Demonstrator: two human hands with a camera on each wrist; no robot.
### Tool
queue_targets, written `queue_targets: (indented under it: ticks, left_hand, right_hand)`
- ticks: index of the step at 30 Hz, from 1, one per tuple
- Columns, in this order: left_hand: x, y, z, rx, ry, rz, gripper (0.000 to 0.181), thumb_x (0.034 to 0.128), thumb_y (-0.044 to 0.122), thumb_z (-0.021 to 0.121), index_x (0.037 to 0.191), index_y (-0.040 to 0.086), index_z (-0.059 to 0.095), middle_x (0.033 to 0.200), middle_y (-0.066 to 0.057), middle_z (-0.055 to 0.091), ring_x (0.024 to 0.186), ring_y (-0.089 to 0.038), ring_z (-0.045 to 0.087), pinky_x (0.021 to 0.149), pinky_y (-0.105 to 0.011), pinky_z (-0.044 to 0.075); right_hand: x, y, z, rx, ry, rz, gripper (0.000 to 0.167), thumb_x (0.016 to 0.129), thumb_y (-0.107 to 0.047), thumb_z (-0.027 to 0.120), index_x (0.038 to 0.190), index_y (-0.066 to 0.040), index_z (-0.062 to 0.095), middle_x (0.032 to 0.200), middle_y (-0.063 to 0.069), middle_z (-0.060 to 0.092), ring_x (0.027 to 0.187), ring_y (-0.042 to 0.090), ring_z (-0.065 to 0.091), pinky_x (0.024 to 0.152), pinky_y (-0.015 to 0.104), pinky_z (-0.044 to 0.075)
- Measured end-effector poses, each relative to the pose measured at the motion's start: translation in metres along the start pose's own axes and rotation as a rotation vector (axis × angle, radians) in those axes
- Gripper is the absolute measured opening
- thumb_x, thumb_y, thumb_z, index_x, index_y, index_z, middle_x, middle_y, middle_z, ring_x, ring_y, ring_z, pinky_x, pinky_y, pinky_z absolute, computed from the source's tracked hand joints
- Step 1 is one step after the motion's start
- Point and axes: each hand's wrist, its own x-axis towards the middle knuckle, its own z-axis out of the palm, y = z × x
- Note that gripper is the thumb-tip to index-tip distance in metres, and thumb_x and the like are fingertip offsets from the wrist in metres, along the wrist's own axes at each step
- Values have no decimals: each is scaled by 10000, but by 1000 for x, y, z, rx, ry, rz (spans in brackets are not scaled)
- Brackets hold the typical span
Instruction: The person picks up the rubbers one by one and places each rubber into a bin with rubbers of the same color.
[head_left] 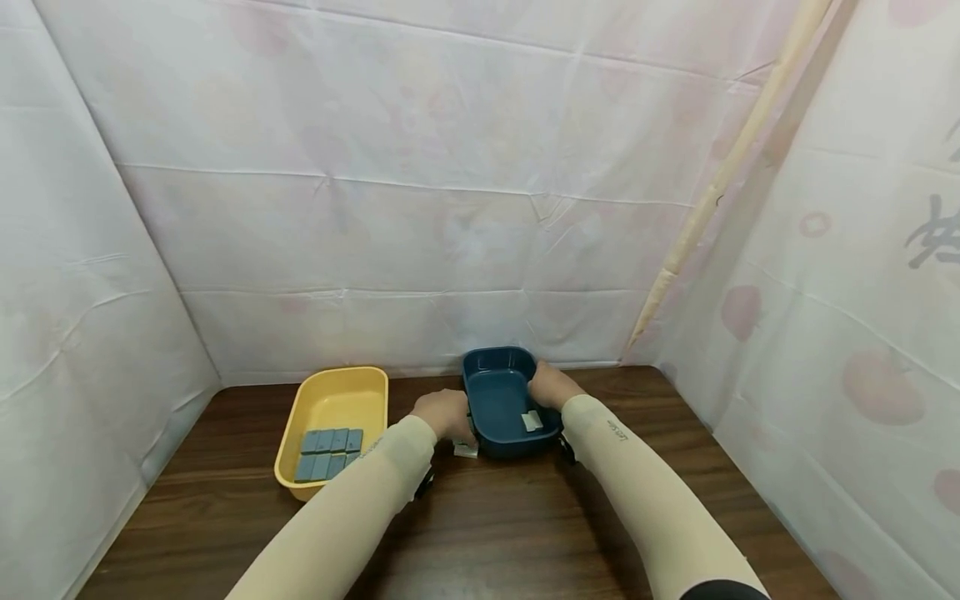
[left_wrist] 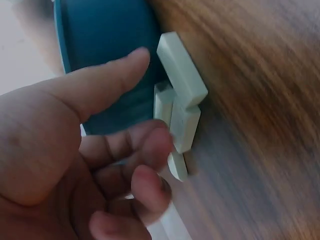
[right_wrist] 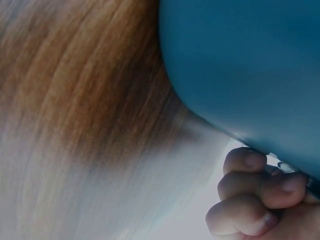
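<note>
A dark blue plastic bin (head_left: pixel 497 392) stands near the back wall, with a few pale tiles (head_left: pixel 532 421) inside its near end. My right hand (head_left: pixel 552 387) grips the bin's right rim; in the right wrist view the curled fingers (right_wrist: pixel 242 187) sit at its edge. On the other side, my left hand (head_left: pixel 444 414) is beside the bin's left wall. Several pale rectangular tiles (left_wrist: pixel 182 70) lie in a small cluster against the bin there, near the left fingertips (left_wrist: pixel 159 145). Thumb and fingers of that hand are apart, loosely bent, with nothing seen between them.
To the left, a yellow bin (head_left: pixel 347 392) holds several grey-topped tiles (head_left: pixel 330 442) in rows. Both bins are on a dark wooden table (head_left: pixel 480 533). White printed sheets (head_left: pixel 420 250) hang behind and on both sides, and a wrapped pole (head_left: pixel 712 200) leans at the back right.
</note>
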Motion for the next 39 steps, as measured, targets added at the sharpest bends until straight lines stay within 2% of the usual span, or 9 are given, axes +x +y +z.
queue_targets:
  ticks: [1, 4, 9, 16, 21, 27, 31, 35, 39]
  left_hand:
    - [-3, 3, 0, 16, -1, -7, 335, 852, 424, 1013, 988, 186, 822, 960, 28, 795, 804, -161, 686, 748, -421, 630]
    - [-6, 7, 4, 68, -10, -43, 380, 829, 490, 1021, 927, 193, 804, 915, 24, 761, 796, -176, 676, 750, -418, 631]
    - [-10, 8, 7, 76, -7, -56, 416, 797, 506, 1038, 938, 206, 787, 937, 14, 777, 847, -190, 693, 786, -440, 638]
    - [-14, 3, -2, 103, -27, -17, 308, 796, 361, 1022, 916, 205, 786, 954, 34, 767, 840, -155, 648, 791, -427, 629]
    - [-16, 1, -7, 124, -45, -24, 246, 815, 268, 1002, 879, 190, 778, 933, 20, 743, 800, -168, 579, 739, -406, 586]
    - [-14, 0, -7, 116, -45, -46, 270, 808, 198, 1000, 737, 186, 740, 824, 23, 686, 719, -164, 525, 651, -360, 521]
    - [-8, -2, -7, 108, -45, -57, 330, 818, 82, 917, 632, 177, 661, 686, 24, 560, 632, -169, 440, 564, -348, 405]
    - [-4, -6, -10, 68, 0, -65, 360, 857, 41, 849, 629, 181, 608, 629, 26, 483, 586, -169, 401, 530, -352, 351]
    - [-3, -9, -15, 5, 110, -54, 414, 901, 102, 870, 625, 179, 571, 615, 33, 456, 584, -168, 437, 526, -352, 389]
  right_hand:
    - [0, 0, 0, 3, 1, 2, 701, 1163, -203, 441, 1755, 98, 219, 1796, 312, 369, 1632, 463, 460, 1310, 619, 425]
    - [0, -1, 0, 4, 1, 0, 696, 1162, -205, 440, 1753, 97, 230, 1793, 308, 378, 1630, 460, 464, 1310, 617, 427]
    - [-1, -1, 2, 6, 4, -3, 690, 1160, -210, 447, 1747, 95, 252, 1781, 302, 404, 1620, 451, 480, 1307, 616, 432]
    - [-4, -1, 1, 10, 12, -3, 685, 1157, -208, 457, 1739, 101, 269, 1767, 309, 423, 1611, 459, 489, 1303, 626, 433]
    - [-3, 1, 1, -7, 5, 0, 687, 1169, -205, 445, 1744, 111, 241, 1787, 316, 385, 1634, 465, 459, 1319, 619, 415]
    - [-1, 2, 1, -31, 3, 3, 687, 1174, -207, 429, 1751, 109, 232, 1814, 307, 340, 1663, 472, 412, 1341, 607, 386]
    - [0, 1, 1, -23, 0, 5, 689, 1171, -212, 438, 1749, 107, 240, 1798, 312, 368, 1644, 469, 441, 1324, 607, 411]
    - [-1, 0, 0, -21, 2, 8, 685, 1166, -210, 450, 1743, 106, 259, 1784, 312, 394, 1628, 463, 468, 1309, 606, 431]
    - [-2, -1, 0, -16, 5, 5, 681, 1162, -203, 448, 1738, 112, 266, 1781, 316, 394, 1628, 464, 466, 1312, 610, 426]
